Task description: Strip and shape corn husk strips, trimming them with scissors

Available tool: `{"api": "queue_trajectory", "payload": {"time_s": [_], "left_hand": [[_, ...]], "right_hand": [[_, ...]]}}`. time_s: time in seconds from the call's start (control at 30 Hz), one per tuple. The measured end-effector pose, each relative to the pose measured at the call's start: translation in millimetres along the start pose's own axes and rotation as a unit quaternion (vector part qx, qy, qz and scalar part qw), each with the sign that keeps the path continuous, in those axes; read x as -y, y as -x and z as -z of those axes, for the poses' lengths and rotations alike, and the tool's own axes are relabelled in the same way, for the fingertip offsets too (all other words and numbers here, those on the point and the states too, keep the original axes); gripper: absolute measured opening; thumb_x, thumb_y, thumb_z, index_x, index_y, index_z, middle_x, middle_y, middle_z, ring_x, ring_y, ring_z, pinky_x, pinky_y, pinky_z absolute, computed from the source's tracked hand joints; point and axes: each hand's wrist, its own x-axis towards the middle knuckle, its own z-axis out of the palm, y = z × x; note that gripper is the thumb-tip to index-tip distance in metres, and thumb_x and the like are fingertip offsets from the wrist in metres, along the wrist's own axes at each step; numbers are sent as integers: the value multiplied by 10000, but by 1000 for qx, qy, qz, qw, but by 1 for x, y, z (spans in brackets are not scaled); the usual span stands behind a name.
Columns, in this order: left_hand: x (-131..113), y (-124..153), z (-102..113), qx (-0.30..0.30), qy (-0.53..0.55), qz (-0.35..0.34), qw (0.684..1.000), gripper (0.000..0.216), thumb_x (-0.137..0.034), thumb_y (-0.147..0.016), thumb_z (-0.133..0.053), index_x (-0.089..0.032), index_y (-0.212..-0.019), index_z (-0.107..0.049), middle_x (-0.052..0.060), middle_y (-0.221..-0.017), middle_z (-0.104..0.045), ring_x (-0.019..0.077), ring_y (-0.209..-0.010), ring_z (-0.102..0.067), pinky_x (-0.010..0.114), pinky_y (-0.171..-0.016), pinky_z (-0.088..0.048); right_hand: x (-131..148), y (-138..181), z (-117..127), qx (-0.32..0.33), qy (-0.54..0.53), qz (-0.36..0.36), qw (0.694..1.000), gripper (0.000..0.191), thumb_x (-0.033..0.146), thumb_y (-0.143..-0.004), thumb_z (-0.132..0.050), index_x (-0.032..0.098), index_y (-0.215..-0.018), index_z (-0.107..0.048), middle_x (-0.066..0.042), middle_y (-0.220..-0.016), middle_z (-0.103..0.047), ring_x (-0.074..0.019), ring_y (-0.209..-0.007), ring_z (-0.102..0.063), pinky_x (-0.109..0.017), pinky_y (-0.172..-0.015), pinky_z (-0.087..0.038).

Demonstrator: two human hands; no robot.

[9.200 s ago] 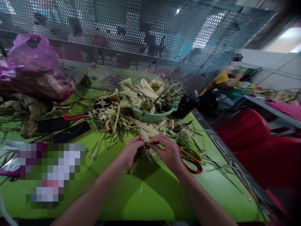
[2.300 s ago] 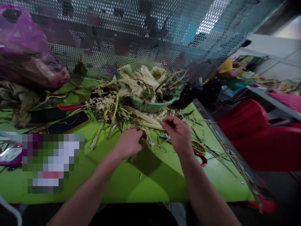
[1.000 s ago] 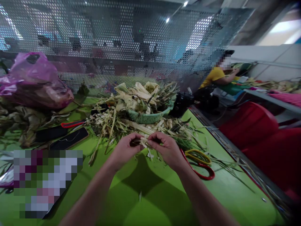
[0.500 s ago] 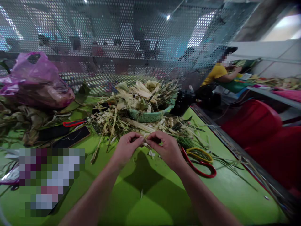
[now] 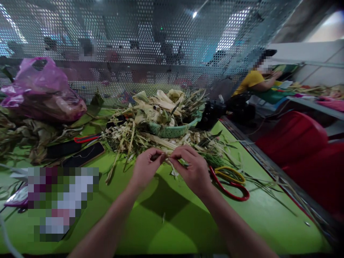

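My left hand [image 5: 146, 165] and my right hand [image 5: 192, 167] meet over the near edge of a heap of plant scraps. Both are closed in a pinch, fingertips almost touching, on a small pale strip of plant material [image 5: 167, 155] mostly hidden by the fingers. Small white scraps [image 5: 174, 172] show just below them. Behind the hands, a green perforated basket [image 5: 172, 132] holds pale dry husks [image 5: 158, 104], with cut stalks and fibres [image 5: 126, 139] strewn around it. Scissors with red and yellow handles [image 5: 243, 194] lie beside my right hand.
At left are a pink plastic bag [image 5: 51, 89], a red-and-black cutter [image 5: 86, 138], a dark phone [image 5: 84, 154] and a blurred-out patch. A black object [image 5: 211, 114] stands right of the basket. Red chairs [image 5: 292, 139] and a person in a yellow top [image 5: 254, 79] are beyond the table.
The view has shifted slightly. My right hand's fingers have moved a little over the pale strip, and both hands remain pinched together.
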Motion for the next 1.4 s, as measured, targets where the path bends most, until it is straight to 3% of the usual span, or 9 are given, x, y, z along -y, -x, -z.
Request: {"api": "queue_trajectory", "payload": {"time_s": [0.23, 0.5, 1.0, 1.17, 1.3, 1.4], "left_hand": [[4, -2, 0, 3, 81, 45, 996, 149, -289, -761, -612, -162, -818, -667, 31, -764, -652, 137, -718, -564, 248, -691, -430], [5, -1, -1, 27, 55, 33, 998, 167, -310, -760, -621, -162, -818, -673, 22, -757, -660, 134, -706, -563, 247, -675, -433], [2, 2, -3, 70, 57, -2, 996, 172, -296, -804, -585, -155, -875, -652, 54, -855, -653, 150, -798, -581, 268, -752, -463], [-4, 3, -3, 94, 18, -11, 995, 144, -264, -809, -570, -164, -895, -624, 36, -843, -647, 138, -764, -585, 252, -718, -455], [-2, 3, -1, 93, -45, -24, 994, 124, -199, -807, -526, -162, -877, -621, 31, -821, -632, 139, -747, -568, 256, -699, -444], [0, 3, 1, 90, -79, -40, 992, 135, -173, -794, -516, -161, -870, -627, 32, -821, -628, 143, -757, -559, 261, -707, -439]], "right_hand": [[3, -2, 4, 26, -9, -10, 1000, 33, 219, -837, -583, 201, -851, -606, -57, -857, -600, -189, -799, -564, -298, -700, -459], [-4, 2, -5, 9, 21, 35, 999, 56, 166, -846, -583, 197, -827, -626, -59, -859, -626, -198, -862, -563, -323, -769, -447], [2, 8, -6, -26, 12, -36, 999, 57, 138, -846, -580, 184, -813, -570, -19, -793, -587, -146, -746, -546, -252, -678, -414], [-3, 6, -5, -24, 3, -50, 998, 70, 150, -830, -607, 191, -787, -570, -6, -762, -593, -139, -717, -553, -239, -650, -417], [-7, 4, -3, -12, -40, -79, 996, 123, 154, -807, -635, 202, -910, -587, -5, -792, -622, -140, -709, -584, -236, -643, -446], [-6, 3, -1, 2, -46, -63, 997, 118, 168, -810, -636, 206, -919, -614, -15, -817, -640, -150, -730, -597, -247, -666, -456]]}}
